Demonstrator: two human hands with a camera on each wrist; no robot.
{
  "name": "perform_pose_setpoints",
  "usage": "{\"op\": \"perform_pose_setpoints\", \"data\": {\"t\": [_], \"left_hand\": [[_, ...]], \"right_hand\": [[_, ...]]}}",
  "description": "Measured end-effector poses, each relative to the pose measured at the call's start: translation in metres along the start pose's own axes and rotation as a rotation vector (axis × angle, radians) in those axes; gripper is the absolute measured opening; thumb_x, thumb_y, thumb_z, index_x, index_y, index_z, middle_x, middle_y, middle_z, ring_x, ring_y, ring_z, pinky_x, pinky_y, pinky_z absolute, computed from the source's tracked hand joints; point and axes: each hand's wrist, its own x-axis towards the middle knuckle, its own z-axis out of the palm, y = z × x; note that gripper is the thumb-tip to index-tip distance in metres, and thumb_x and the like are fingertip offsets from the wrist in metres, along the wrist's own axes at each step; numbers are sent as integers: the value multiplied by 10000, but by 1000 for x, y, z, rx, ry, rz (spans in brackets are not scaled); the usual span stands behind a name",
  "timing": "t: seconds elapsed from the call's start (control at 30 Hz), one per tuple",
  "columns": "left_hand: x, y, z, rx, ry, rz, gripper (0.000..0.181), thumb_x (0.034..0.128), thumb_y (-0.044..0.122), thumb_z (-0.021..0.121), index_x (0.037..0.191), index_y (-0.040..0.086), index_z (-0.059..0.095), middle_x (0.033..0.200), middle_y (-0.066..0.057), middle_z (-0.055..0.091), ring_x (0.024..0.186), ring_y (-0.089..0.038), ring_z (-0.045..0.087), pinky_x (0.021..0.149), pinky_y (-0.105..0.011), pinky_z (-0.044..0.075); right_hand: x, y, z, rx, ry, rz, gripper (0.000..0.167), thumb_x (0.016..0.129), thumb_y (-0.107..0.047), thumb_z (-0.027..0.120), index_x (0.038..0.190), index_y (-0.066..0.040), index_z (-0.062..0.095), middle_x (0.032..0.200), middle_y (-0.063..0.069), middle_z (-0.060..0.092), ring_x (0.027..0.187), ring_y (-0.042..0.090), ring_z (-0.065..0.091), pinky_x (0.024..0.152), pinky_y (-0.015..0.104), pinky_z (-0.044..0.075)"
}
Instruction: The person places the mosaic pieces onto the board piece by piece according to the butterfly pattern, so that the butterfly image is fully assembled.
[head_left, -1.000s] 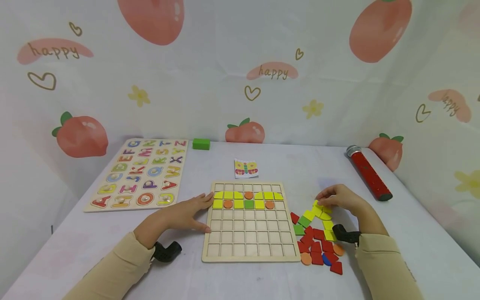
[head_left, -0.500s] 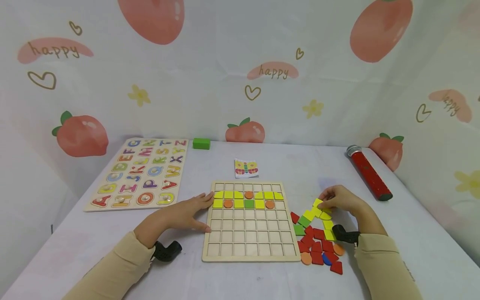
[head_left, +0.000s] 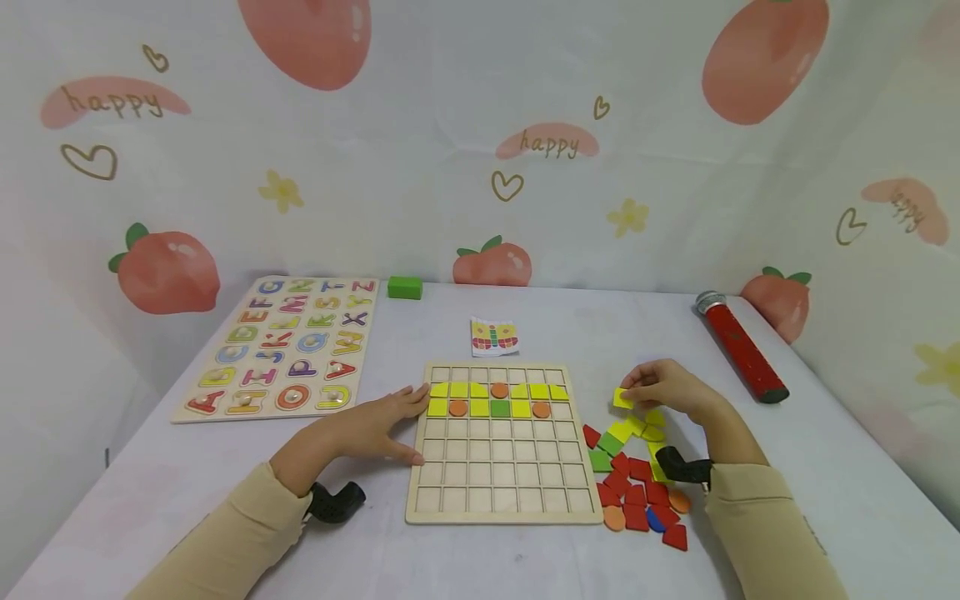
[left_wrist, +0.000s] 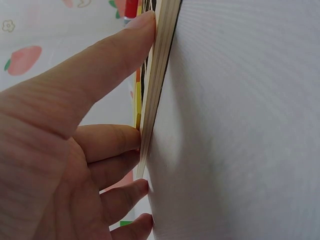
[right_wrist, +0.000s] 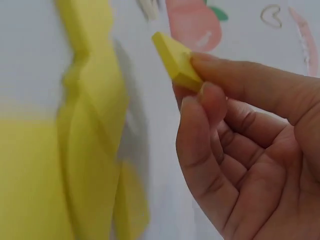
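Observation:
A yellow square tile [head_left: 622, 398] is pinched between the thumb and fingers of my right hand [head_left: 667, 390], raised off the table beside the loose pile. In the right wrist view this yellow tile [right_wrist: 175, 59] shows its thick edge, and more yellow tiles [right_wrist: 95, 100] lie blurred at left. My left hand [head_left: 367, 429] touches the left edge of the wooden grid board [head_left: 491, 475], fingers extended. Up close in the left wrist view, thumb and fingertips meet the board's side [left_wrist: 159, 70]. Yellow, orange and green pieces fill cells in the board's second and third rows.
Right of the board lie loose red tiles [head_left: 635, 494], with green, yellow, orange and blue ones. A small butterfly picture card [head_left: 494, 337] is behind the board. Farther out are an alphabet puzzle [head_left: 288, 350], a green block [head_left: 405, 287] and a red microphone [head_left: 742, 350].
My right hand has lifted the yellow square tile from the top of the pile and moved slightly left and away from me. The left hand stays at the board's edge.

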Motion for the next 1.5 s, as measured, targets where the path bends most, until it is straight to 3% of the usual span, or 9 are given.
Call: {"op": "perform_pose_setpoints", "data": {"t": [0.47, 0.73, 1.13, 1.5], "left_hand": [[-2, 2, 0, 4, 3, -3, 950, 724, 510, 728, 1468, 121, 284, 1571, 1, 148, 1458, -266, 88, 1163, -472, 178], [-1, 2, -1, 16, -5, 4, 944, 734, 508, 722, 1471, 122, 275, 1571, 3, 146, 1459, -265, 86, 1164, -473, 174], [-1, 1, 0, -7, 3, -7, 954, 725, 513, 727, 1474, 138, 271, 1573, 11, 142, 1459, -262, 82, 1165, -474, 169], [-3, 2, 0, -12, 0, -7, 957, 725, 523, 721, 1475, 140, 266, 1575, 6, 132, 1459, -271, 78, 1161, -489, 169]], "right_hand": [[17, -34, 25, 72, -141, -104, 227, 873, -151, 644, 972, 52, 631, 813, 33, 656, 703, 160, 596, 719, 268, 546], [21, -41, 40, 76, -196, -191, 203, 879, -110, 632, 962, 76, 637, 846, 88, 672, 725, 170, 628, 736, 321, 564], [25, -45, 56, -103, -124, -251, 103, 835, -91, 681, 871, 4, 664, 830, 98, 657, 707, 143, 597, 672, 273, 523], [27, -44, 56, -96, -105, -250, 78, 834, -62, 675, 838, 14, 660, 848, 106, 651, 714, 144, 588, 681, 272, 518]]}}
